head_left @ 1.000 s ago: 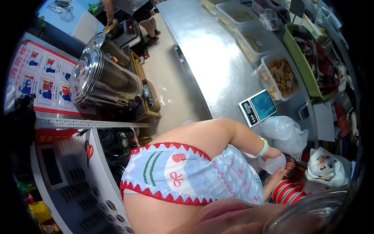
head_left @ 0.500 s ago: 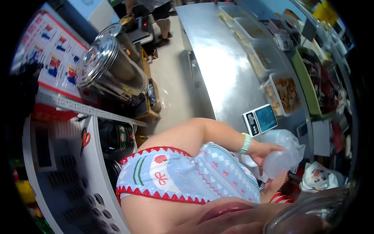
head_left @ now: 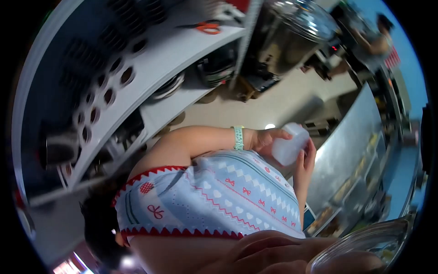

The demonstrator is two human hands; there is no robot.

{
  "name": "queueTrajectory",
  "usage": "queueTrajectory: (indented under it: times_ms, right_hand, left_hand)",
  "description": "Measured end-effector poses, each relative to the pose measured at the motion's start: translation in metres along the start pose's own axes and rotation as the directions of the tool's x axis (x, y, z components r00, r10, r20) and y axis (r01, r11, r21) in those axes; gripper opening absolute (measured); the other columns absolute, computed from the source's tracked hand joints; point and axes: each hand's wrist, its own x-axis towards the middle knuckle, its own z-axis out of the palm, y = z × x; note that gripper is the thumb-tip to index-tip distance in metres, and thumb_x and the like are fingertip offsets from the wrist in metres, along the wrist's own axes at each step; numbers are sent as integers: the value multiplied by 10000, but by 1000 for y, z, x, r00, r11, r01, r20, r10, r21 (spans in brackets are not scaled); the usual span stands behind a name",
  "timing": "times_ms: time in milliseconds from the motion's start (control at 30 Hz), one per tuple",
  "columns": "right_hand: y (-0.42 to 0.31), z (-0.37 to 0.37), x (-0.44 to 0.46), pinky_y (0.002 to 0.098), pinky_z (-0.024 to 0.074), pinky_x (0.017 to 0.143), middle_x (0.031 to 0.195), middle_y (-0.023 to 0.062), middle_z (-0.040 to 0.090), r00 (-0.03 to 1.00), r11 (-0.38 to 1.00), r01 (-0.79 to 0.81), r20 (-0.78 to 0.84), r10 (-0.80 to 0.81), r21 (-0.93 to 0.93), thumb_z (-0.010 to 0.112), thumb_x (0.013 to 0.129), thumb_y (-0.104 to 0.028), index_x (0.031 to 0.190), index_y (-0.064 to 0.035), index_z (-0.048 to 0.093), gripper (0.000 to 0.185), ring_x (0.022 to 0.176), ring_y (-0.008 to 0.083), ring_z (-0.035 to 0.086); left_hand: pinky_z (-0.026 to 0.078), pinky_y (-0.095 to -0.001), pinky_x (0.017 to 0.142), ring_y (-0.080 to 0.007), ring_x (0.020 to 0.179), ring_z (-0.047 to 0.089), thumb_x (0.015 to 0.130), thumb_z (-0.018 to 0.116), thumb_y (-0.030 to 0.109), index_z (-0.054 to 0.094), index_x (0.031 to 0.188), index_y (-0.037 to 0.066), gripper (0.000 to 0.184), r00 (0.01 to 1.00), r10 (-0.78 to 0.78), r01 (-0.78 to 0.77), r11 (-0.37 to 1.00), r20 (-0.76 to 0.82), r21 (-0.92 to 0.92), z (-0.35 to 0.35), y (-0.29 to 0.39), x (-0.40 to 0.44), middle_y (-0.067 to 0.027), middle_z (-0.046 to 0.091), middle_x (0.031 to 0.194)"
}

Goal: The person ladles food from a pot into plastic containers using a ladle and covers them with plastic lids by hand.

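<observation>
A translucent white plastic cup (head_left: 290, 145) is held in front of my chest between both hands. My left hand (head_left: 267, 138), with a pale green watch band (head_left: 238, 137) at its wrist, grips it from the left, thumb lying along its near side. My right hand (head_left: 308, 157) closes on the cup from the right, with its fingers against the wall. Whether anything is inside the cup, I cannot tell.
A steel counter (head_left: 340, 157) with food containers runs along the right. At left, a white shelf (head_left: 175, 48) has round holes and orange-handled scissors (head_left: 209, 28). A large steel drum (head_left: 292, 39) stands at the back, and another person (head_left: 372, 48) is at the upper right.
My view has swung left, so the shelf fills more of it and the counter lies further right. Both hands have moved with the cup away from the scale and plastic bag.
</observation>
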Motion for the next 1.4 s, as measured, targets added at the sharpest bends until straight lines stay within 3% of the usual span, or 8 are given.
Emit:
queueTrajectory:
  times_ms: [167,467,600,800,933,1033,1133,1400]
  right_hand:
    - [-64,127,56,463,338,1091,1460,250,281,778,938,343,546,-310,43,842,660,-320,1522,-18,64,1199,1341,400,354]
    - [-157,331,42,476,376,1054,1404,311,338,326,764,565,767,-553,310,798,716,-355,1500,-47,224,1019,1297,464,387]
    - [-174,385,22,471,381,1047,1397,320,344,292,803,482,800,-524,350,739,780,-364,1489,-100,283,882,1288,468,398]
    - [-193,423,32,450,344,1074,1432,288,311,245,834,159,797,-552,529,659,861,-322,1470,-128,331,718,1335,420,351]
    - [-205,429,53,427,326,1090,1463,221,299,178,783,355,785,-593,511,650,878,-288,1474,-111,319,704,1358,354,331]
    - [-206,447,98,421,304,1090,1518,86,274,349,829,90,762,-546,552,625,881,-362,1501,-76,267,771,1369,261,278]
    - [-205,490,158,500,330,1082,1456,261,330,483,748,617,633,-606,245,744,787,-454,1422,-246,440,735,1370,462,266]
    - [-205,611,235,573,280,1095,1485,308,245,254,347,937,759,-599,-39,652,725,-689,1363,-437,480,707,1363,529,226]
  left_hand:
    - [437,-471,1020,-275,1248,485,833,717,210,227,1489,273,822,728,674,-668,738,-125,93,-26,18,-117,-85,446,1382]
    - [388,-500,1058,-293,1289,443,888,644,282,196,1501,238,761,306,897,-891,388,-320,236,-33,-8,-332,-100,414,1406]
    - [391,-533,1038,-320,1297,432,823,614,508,263,1487,195,813,349,812,-836,495,-468,235,-47,-23,-390,-113,422,1412]
    - [335,-610,1069,-358,1361,364,791,558,621,248,1497,170,893,344,879,-911,397,-331,108,-57,-10,-421,-143,329,1493]
    - [300,-689,1056,-443,1391,272,777,558,662,206,1514,193,942,282,902,-958,284,-326,-42,-72,-1,-417,-169,257,1526]
    - [243,-798,997,-553,1398,87,756,567,704,120,1531,243,1006,238,963,-964,218,-125,-150,-86,14,-413,-180,111,1567]
    - [268,-806,972,-541,1402,93,742,576,711,115,1531,256,1021,179,980,-957,154,-83,-245,-81,26,-410,-178,88,1574]
    - [273,-824,942,-569,1375,141,769,624,665,88,1530,277,1008,-11,996,-988,-24,-83,-151,-71,36,-395,-188,-19,1580]
